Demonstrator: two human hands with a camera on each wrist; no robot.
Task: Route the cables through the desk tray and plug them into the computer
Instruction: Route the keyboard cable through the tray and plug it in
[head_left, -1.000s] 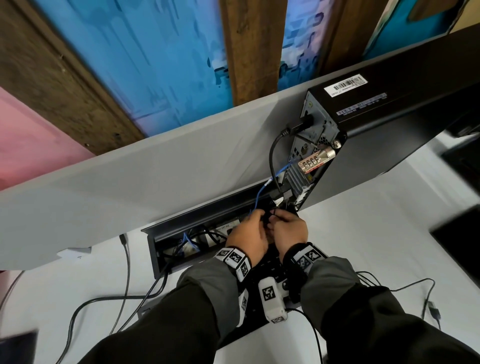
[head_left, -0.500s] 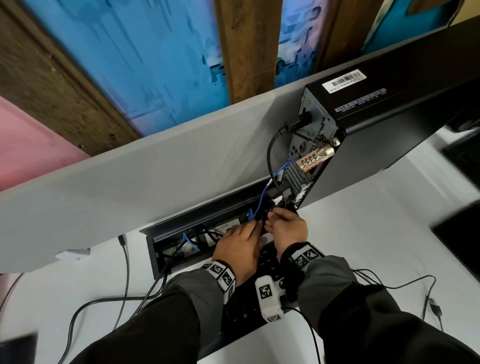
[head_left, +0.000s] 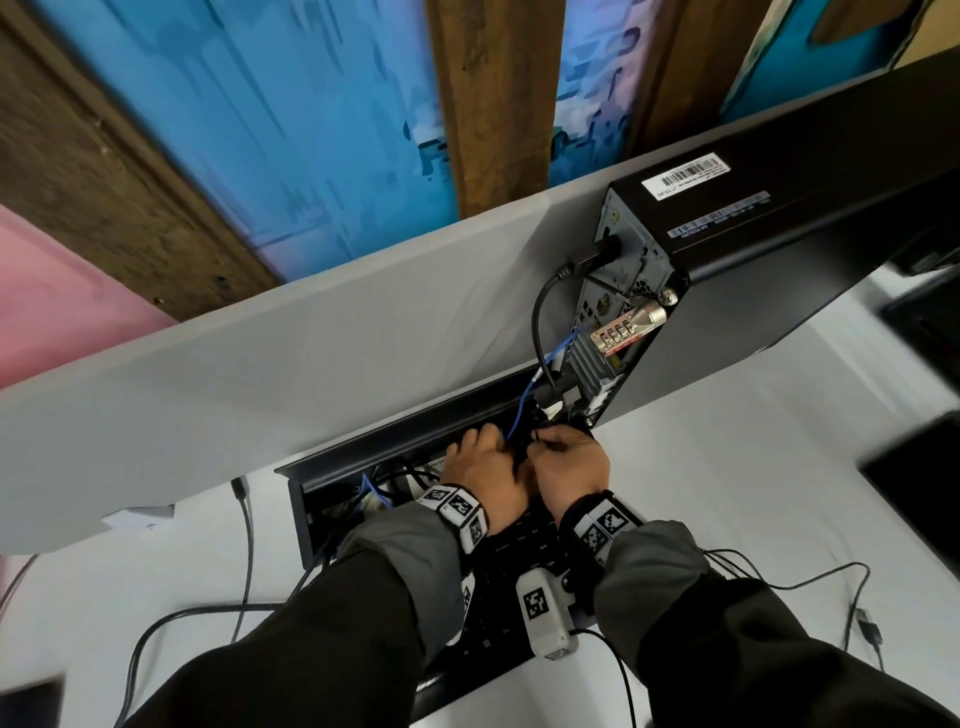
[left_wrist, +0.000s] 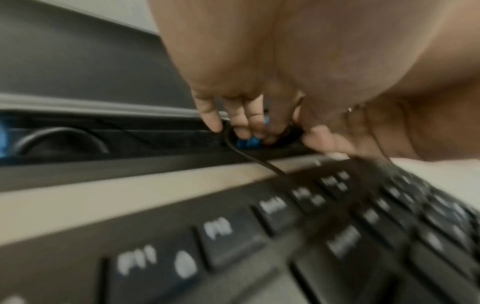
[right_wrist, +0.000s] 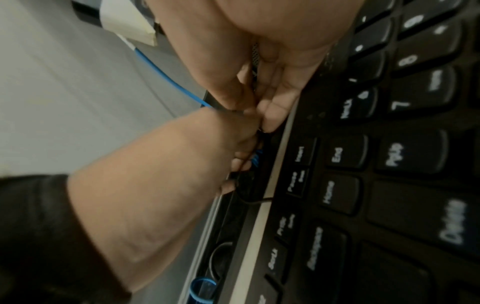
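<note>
Cables are pinched by both grips at the desk tray: left hand on the blue cable, right hand on a black cable, with the keyboard just near and the computer beyond.

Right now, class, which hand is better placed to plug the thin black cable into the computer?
Probably the right hand: it pinches the black cable and sits directly below the computer's rear ports. The left hand reaches into the desk tray.

The black keyboard shows key words like Delete, Home, End, Insert and Backspace, and at about 1 o'clock the computer has a white barcode sticker too small to read.
</note>
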